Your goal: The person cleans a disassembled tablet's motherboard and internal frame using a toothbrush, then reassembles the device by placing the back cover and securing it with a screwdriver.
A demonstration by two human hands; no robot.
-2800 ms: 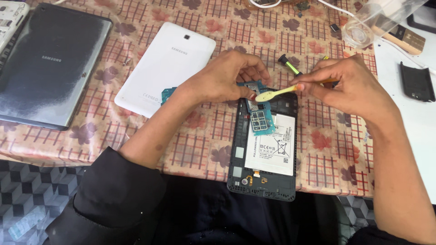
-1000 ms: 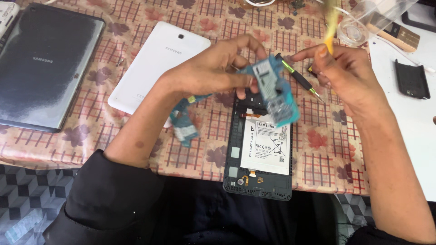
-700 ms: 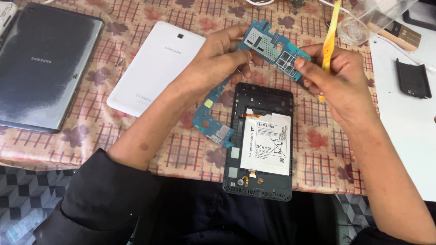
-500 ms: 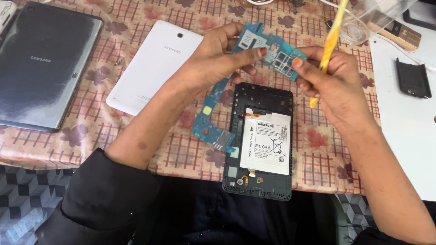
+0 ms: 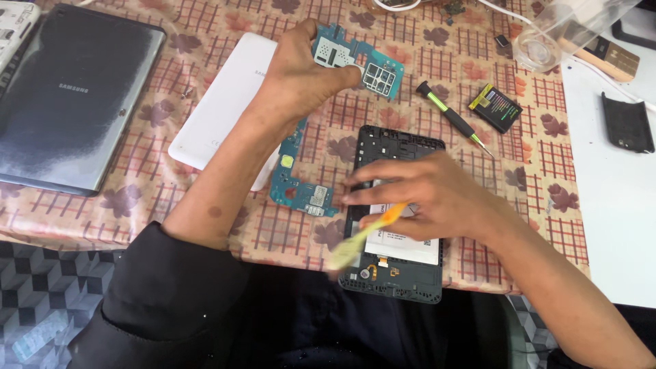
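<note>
I have the left hand pinching the teal circuit board by its upper end, lifted off the opened black tablet frame, while the right hand grips a blurred yellow pry tool over the white battery; the tool should stay flat and shallow here, clear of the battery skin. Free room is thin: a white tablet lies left, a screwdriver right, and the frame's lower end overhangs the near table edge
</note>
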